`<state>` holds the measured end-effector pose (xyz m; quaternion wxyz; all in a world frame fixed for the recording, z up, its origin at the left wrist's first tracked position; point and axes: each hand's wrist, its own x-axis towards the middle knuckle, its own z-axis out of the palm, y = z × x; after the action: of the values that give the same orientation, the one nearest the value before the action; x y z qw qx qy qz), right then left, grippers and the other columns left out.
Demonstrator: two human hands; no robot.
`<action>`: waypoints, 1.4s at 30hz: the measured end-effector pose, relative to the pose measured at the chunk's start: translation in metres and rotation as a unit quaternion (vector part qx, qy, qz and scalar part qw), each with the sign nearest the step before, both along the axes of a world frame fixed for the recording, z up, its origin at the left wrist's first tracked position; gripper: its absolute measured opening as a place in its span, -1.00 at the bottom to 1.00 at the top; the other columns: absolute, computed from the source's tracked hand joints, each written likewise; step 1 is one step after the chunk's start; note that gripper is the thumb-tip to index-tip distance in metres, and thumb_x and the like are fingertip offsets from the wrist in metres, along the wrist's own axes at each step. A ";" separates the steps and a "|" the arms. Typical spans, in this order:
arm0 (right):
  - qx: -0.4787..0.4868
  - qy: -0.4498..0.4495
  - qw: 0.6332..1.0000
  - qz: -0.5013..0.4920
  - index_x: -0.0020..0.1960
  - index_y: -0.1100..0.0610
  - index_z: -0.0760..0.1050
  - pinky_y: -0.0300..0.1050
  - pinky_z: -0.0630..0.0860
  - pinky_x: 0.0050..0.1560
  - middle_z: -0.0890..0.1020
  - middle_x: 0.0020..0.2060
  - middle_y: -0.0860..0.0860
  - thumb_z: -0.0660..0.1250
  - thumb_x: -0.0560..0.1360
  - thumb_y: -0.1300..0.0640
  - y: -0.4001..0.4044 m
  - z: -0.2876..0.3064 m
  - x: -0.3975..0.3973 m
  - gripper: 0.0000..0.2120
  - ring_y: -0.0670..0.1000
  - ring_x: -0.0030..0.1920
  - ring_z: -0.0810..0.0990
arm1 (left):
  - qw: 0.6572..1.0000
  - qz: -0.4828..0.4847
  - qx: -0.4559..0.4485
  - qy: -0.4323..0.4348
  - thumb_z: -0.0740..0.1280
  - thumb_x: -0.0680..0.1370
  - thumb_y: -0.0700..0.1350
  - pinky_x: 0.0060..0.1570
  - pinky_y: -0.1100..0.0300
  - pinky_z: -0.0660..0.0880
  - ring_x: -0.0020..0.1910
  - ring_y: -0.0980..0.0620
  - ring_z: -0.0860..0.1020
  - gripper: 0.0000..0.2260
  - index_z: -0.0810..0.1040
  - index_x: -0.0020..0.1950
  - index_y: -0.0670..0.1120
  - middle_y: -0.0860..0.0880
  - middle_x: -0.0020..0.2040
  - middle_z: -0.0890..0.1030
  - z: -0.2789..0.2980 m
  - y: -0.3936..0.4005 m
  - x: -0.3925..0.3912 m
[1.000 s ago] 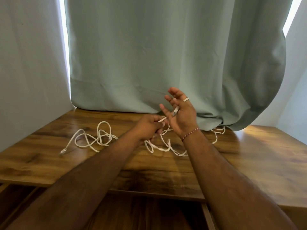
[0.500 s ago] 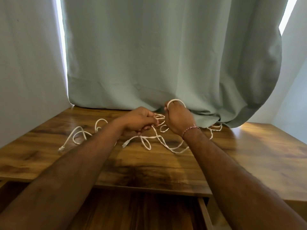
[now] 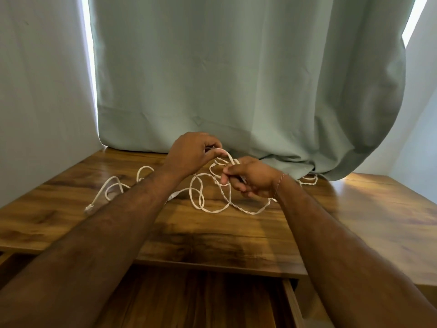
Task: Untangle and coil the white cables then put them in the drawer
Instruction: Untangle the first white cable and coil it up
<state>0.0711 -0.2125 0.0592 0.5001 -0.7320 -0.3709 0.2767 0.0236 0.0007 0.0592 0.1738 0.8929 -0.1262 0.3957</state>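
White cables lie tangled in loose loops on the wooden desk top. One end with a plug reaches toward the left edge, and a twisted stretch runs under the curtain hem at the right. My left hand is raised above the tangle, pinching a loop of cable. My right hand sits just right of it and lower, fingers closed on the same cable. The open wooden drawer shows below the desk's front edge, under my forearms.
A pale green curtain hangs down onto the back of the desk. White walls close in on the left and right. Bare desk top extends to the right of my arms.
My left hand has risen and shifted right, pulling a loop of cable up. My right hand has dropped and turned, its grip now lower on the cable. The loops on the desk have shifted.
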 end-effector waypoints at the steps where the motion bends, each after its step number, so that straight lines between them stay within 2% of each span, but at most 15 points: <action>1: 0.044 0.062 0.997 0.033 -0.04 0.31 0.63 -0.22 0.34 -0.59 0.49 -0.51 0.13 0.16 0.71 0.11 -0.002 -0.001 0.001 -0.63 -0.08 -0.66 0.28 | 1.000 -0.013 -0.026 0.008 0.39 0.56 0.22 -0.16 0.11 0.55 -0.19 0.17 0.60 -0.76 0.73 -0.03 0.09 0.15 -0.17 0.68 0.000 -0.004 0.001; 4: 0.153 0.186 0.962 0.129 -0.02 0.33 0.63 -0.21 0.53 -0.55 0.66 -0.40 0.20 0.16 0.67 0.11 -0.003 -0.004 0.000 -0.64 -0.11 -0.67 0.42 | 0.987 -0.061 -0.133 0.063 0.40 0.59 0.16 -0.20 0.15 0.52 -0.25 0.16 0.60 -0.76 0.74 -0.07 0.03 0.12 -0.26 0.67 -0.001 -0.020 0.004; 7: 0.248 0.220 0.928 0.168 0.01 0.29 0.65 -0.13 0.66 -0.41 0.72 -0.26 0.21 0.30 0.61 0.04 0.003 -0.007 -0.002 -0.68 -0.08 -0.57 0.57 | 0.956 -0.135 -0.241 0.099 0.36 0.66 -0.02 -0.25 0.16 0.50 -0.32 0.12 0.59 -0.75 0.71 -0.10 -0.12 -0.06 -0.30 0.67 -0.004 -0.039 0.001; 8: 0.282 0.224 0.916 0.177 0.03 0.29 0.65 -0.10 0.68 -0.37 0.73 -0.22 0.22 0.36 0.59 0.03 0.007 -0.007 -0.004 -0.69 -0.07 -0.53 0.60 | 0.932 -0.169 -0.299 0.114 0.33 0.67 -0.11 -0.29 0.18 0.51 -0.34 0.10 0.60 -0.77 0.69 -0.09 -0.17 -0.11 -0.32 0.66 -0.004 -0.047 -0.002; 10: 0.349 0.225 0.894 0.169 0.05 0.29 0.66 -0.05 0.71 -0.26 0.74 -0.15 0.21 0.40 0.57 0.04 0.015 -0.005 -0.011 -0.71 -0.04 -0.43 0.67 | 0.839 -0.247 -0.460 0.153 0.24 0.69 -0.23 -0.43 0.24 0.52 -0.44 0.09 0.60 -0.77 0.65 -0.07 -0.18 -0.09 -0.38 0.61 -0.004 -0.062 -0.008; 12: 0.418 0.214 0.876 0.105 0.06 0.26 0.68 -0.05 0.71 -0.19 0.75 -0.11 0.18 0.26 0.64 0.08 0.023 0.003 -0.022 -0.70 -0.02 -0.31 0.72 | 0.759 -0.286 -0.555 0.186 0.17 0.71 -0.21 -0.48 0.25 0.50 -0.49 0.08 0.53 -0.74 0.62 -0.05 -0.13 -0.04 -0.40 0.57 -0.009 -0.071 -0.012; 14: 0.478 0.190 0.857 0.039 0.12 0.26 0.65 -0.06 0.71 -0.09 0.75 -0.05 0.17 0.11 0.70 0.10 0.028 0.014 -0.027 -0.63 0.02 -0.16 0.75 | 0.745 -0.293 -0.551 0.236 0.16 0.72 -0.15 -0.47 0.23 0.42 -0.54 0.08 0.36 -0.73 0.60 -0.08 -0.11 -0.05 -0.40 0.50 -0.024 -0.070 -0.011; 18: 0.503 0.087 0.854 -0.098 0.22 0.25 0.58 0.08 0.59 0.29 0.71 0.11 0.19 0.13 0.71 0.17 0.031 0.029 -0.016 -0.71 0.14 0.16 0.71 | 0.783 -0.274 -0.471 0.301 0.17 0.74 0.01 -0.50 0.24 0.21 -0.52 0.06 0.20 -0.65 0.64 -0.09 -0.08 -0.09 -0.39 0.41 -0.046 -0.056 -0.007; 21: 0.345 -0.172 0.891 -0.241 0.21 0.19 0.62 0.08 0.54 0.37 0.73 0.09 0.10 0.19 0.68 0.20 0.019 0.015 0.002 -0.75 0.05 0.16 0.71 | 0.877 -0.194 -0.340 0.279 0.19 0.73 0.00 -0.45 0.22 0.26 -0.53 0.09 0.30 -0.65 0.62 -0.07 -0.17 0.02 -0.47 0.42 -0.037 -0.048 -0.009; 24: 0.086 -0.449 0.839 -0.296 0.12 0.15 0.64 0.05 0.59 0.11 0.70 -0.06 0.04 0.19 0.70 0.05 0.001 -0.004 0.014 -0.72 0.04 0.02 0.67 | 0.941 -0.130 -0.184 0.252 0.28 0.69 0.02 -0.30 0.16 0.35 -0.46 0.17 0.40 -0.69 0.66 -0.16 -0.07 0.13 -0.46 0.50 -0.027 -0.035 -0.012; 27: -0.066 -0.553 0.783 -0.277 -0.07 0.15 0.54 -0.03 0.42 -0.22 0.60 -0.21 0.07 0.14 0.71 -0.06 -0.005 -0.019 0.011 -0.64 0.16 -0.14 0.61 | 0.952 -0.118 -0.123 0.253 0.34 0.66 0.01 -0.23 0.14 0.42 -0.35 0.15 0.49 -0.76 0.70 -0.12 -0.04 0.10 -0.34 0.58 -0.016 -0.027 -0.016; 31: -0.090 -0.574 0.771 -0.261 -0.16 0.11 0.41 -0.04 0.32 -0.22 0.56 -0.24 0.10 0.10 0.72 -0.11 -0.004 -0.020 0.003 -0.61 0.19 -0.16 0.57 | 0.958 -0.113 -0.061 0.256 0.47 0.58 -0.01 -0.18 0.30 0.47 -0.23 0.25 0.60 -0.91 0.71 -0.09 0.01 0.15 -0.22 0.67 -0.001 -0.020 -0.017; 35: -0.179 -0.568 0.773 -0.219 -0.19 0.08 0.35 -0.03 0.31 -0.21 0.44 -0.28 -0.04 0.02 0.70 -0.20 -0.002 -0.010 0.000 -0.55 0.12 -0.20 0.48 | 0.976 -0.021 0.004 0.215 0.53 0.48 0.16 -0.15 0.16 0.49 -0.15 0.16 0.60 -0.83 0.70 -0.13 0.08 0.16 -0.19 0.66 0.012 -0.013 -0.015; 39: -0.123 -0.467 0.852 -0.200 -0.21 0.05 0.44 -0.06 0.35 -0.15 0.51 -0.30 -0.06 0.05 0.71 -0.19 -0.004 -0.006 0.001 -0.53 -0.01 -0.24 0.52 | 0.983 0.089 0.095 0.127 0.47 0.42 0.36 -0.26 0.18 0.41 -0.23 0.12 0.54 -0.67 0.63 -0.19 0.10 0.14 -0.26 0.59 0.026 -0.011 -0.014; 42: -0.019 -0.306 0.942 -0.139 -0.21 0.14 0.54 -0.10 0.43 -0.20 0.62 -0.35 0.00 0.08 0.72 -0.16 -0.004 -0.005 -0.001 -0.48 -0.12 -0.36 0.55 | 0.985 0.097 0.109 0.088 0.35 0.49 0.40 -0.25 0.17 0.37 -0.21 0.11 0.53 -0.64 0.63 -0.11 0.13 0.13 -0.23 0.58 0.025 -0.009 -0.013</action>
<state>0.0705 -0.2164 0.0545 0.3819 -0.8350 -0.3953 -0.0262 0.0103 -0.0083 0.0841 0.0466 0.9459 -0.0652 0.3143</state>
